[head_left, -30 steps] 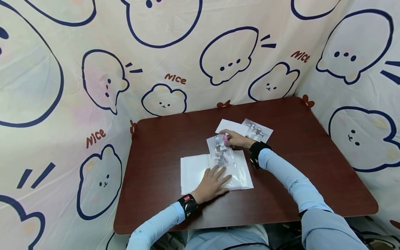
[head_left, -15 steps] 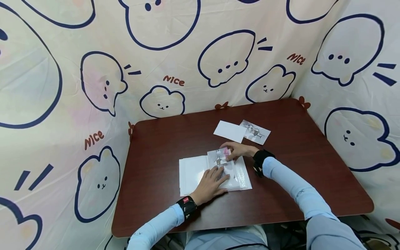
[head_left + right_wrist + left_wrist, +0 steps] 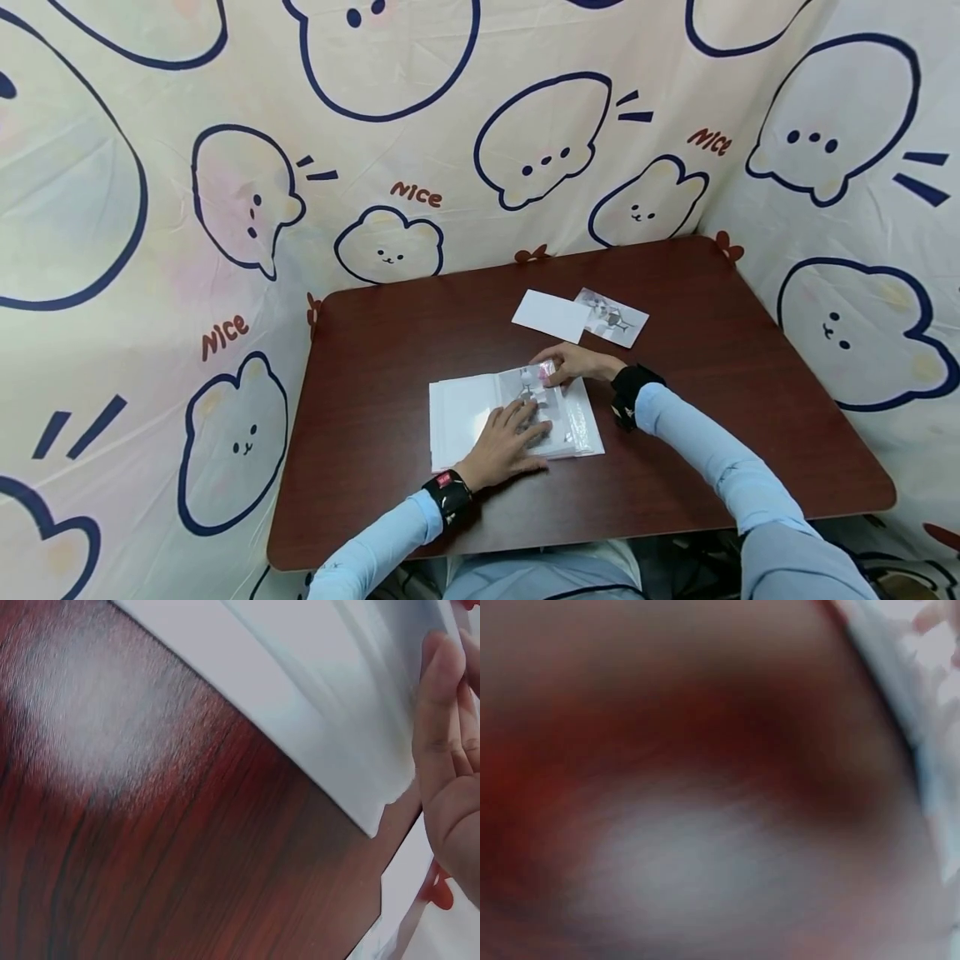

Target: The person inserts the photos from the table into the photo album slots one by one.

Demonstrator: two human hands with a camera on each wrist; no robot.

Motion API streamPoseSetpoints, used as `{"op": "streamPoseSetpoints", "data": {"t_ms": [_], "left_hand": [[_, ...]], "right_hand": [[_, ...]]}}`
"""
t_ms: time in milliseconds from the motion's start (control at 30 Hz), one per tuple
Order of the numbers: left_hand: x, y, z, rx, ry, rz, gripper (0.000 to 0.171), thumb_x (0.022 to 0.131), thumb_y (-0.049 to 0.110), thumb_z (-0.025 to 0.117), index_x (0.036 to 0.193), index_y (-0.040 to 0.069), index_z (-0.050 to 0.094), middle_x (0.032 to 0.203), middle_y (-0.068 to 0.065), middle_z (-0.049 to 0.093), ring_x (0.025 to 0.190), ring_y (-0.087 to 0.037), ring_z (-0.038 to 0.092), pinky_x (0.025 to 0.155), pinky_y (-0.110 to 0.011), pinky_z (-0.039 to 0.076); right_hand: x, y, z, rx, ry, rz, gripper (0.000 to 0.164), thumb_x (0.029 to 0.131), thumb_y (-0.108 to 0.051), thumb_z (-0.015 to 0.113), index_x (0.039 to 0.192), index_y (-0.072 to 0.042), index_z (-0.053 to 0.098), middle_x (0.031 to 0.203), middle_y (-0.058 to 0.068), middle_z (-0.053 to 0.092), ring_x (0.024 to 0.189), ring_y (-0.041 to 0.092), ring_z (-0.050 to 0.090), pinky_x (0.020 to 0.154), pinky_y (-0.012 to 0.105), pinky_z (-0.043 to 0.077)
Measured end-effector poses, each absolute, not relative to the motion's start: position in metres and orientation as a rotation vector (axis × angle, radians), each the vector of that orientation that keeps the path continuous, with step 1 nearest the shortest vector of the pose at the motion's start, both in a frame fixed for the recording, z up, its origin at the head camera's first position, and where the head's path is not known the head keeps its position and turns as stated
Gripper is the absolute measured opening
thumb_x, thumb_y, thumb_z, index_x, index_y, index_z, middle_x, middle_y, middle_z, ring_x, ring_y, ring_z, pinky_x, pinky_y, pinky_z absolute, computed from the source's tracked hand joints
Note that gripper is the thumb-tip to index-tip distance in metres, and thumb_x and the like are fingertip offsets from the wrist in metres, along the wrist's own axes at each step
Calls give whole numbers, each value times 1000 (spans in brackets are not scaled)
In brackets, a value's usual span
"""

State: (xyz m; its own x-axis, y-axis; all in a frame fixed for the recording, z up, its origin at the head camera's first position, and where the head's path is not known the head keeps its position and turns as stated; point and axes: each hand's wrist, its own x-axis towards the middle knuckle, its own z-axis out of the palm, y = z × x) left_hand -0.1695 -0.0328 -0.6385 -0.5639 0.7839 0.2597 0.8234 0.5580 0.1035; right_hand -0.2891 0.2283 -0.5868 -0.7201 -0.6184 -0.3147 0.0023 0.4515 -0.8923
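Note:
A white photo album point(image 3: 465, 417) lies spread on the table, with glossy clear pockets point(image 3: 583, 427) on its right side. A printed picture card point(image 3: 527, 379) with grey and pink figures lies at the right page's pocket, mostly inside the page outline. My left hand point(image 3: 502, 446) rests flat on the album, fingers spread over the card's lower part. At the card's top edge, my right hand point(image 3: 576, 363) pinches it between thumb and fingers. In the right wrist view the right hand point(image 3: 454, 742) is at the edge of the white pages point(image 3: 300, 697). The left wrist view is blurred.
Beyond the album, a blank white card point(image 3: 551, 314) overlaps another picture card point(image 3: 617, 318). The brown table point(image 3: 375, 350) has rounded corners, and a patterned cloth point(image 3: 420, 92) hangs behind it.
The picture card has slid toward the person, down into the page area, with my right hand moving along with it. My left hand has stayed in place on the album.

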Motion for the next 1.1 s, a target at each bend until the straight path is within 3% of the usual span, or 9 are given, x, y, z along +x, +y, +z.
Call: {"op": "streamPoseSetpoints", "data": {"t_ms": [100, 200, 333, 433, 633, 733, 867, 1000, 1100], "left_hand": [[-181, -38, -624, -1346, -2724, -634, 73, 96, 53, 68, 156, 20, 45, 166, -17, 33, 152, -39, 34, 114, -55, 42], [-193, -45, -604, -1070, -2787, -1112, 58, 106, 37, 59, 156, 12, 44, 158, -19, 45, 141, -37, 50, 108, -52, 50], [-211, -62, -578, -499, -2648, -1649, 44, 112, 32, 44, 146, 5, 53, 127, -22, 70, 101, -38, 74, 80, -46, 63], [-223, -79, -566, -219, -2557, -1794, 46, 112, 36, 45, 137, 1, 61, 109, -25, 74, 81, -41, 75, 65, -44, 63], [-231, -112, -573, -27, -2738, -1655, 38, 108, 27, 58, 136, 3, 63, 115, -19, 70, 92, -31, 69, 73, -34, 58], [-232, -121, -585, 11, -2815, -1551, 32, 106, 19, 60, 132, 2, 64, 112, -18, 70, 85, -26, 67, 69, -33, 53], [-244, -137, -634, -104, -2786, -1461, 31, 107, 26, 59, 130, 7, 66, 106, -12, 70, 78, -21, 62, 67, -33, 47], [-246, -142, -653, -175, -2767, -1438, 34, 107, 31, 58, 130, 8, 66, 104, -11, 70, 82, -24, 64, 73, -40, 47], [-235, -134, -624, -97, -2811, -1353, 30, 103, 19, 62, 128, 2, 67, 108, -17, 69, 89, -31, 65, 77, -47, 51]], "right_hand": [[-283, 222, -581, -465, 2046, -1385, 64, 101, -9, 67, 154, 8, 35, 81, 5, 66, 70, 20, 70, 70, 40, 62], [-266, 208, -574, -433, 1963, -1544, 59, 108, -17, 57, 155, 5, 30, 111, 20, 72, 86, 26, 73, 76, 44, 63], [-242, 176, -567, -578, 1957, -1584, 50, 112, -22, 47, 153, 4, 35, 136, 33, 60, 112, 42, 69, 88, 53, 61], [-227, 154, -571, -754, 2099, -1425, 46, 112, -23, 46, 150, 2, 44, 144, 28, 57, 129, 43, 60, 99, 54, 56], [-205, 130, -592, -969, 2346, -1128, 42, 110, -27, 52, 141, 0, 59, 147, 18, 58, 138, 38, 53, 113, 56, 44], [-199, 124, -600, -1057, 2451, -1028, 39, 108, -28, 53, 133, -2, 66, 146, 18, 61, 137, 39, 53, 113, 62, 40], [-198, 126, -607, -1110, 2527, -1015, 32, 107, -22, 55, 129, -2, 68, 139, 16, 65, 132, 37, 57, 110, 59, 43], [-213, 142, -613, -1139, 2620, -1158, 26, 102, -7, 60, 125, 3, 69, 129, 19, 70, 123, 38, 63, 105, 53, 49], [-233, 162, -611, -1040, 2732, -1226, 21, 99, -1, 62, 118, 3, 71, 124, 21, 70, 119, 40, 64, 105, 55, 48]]}}
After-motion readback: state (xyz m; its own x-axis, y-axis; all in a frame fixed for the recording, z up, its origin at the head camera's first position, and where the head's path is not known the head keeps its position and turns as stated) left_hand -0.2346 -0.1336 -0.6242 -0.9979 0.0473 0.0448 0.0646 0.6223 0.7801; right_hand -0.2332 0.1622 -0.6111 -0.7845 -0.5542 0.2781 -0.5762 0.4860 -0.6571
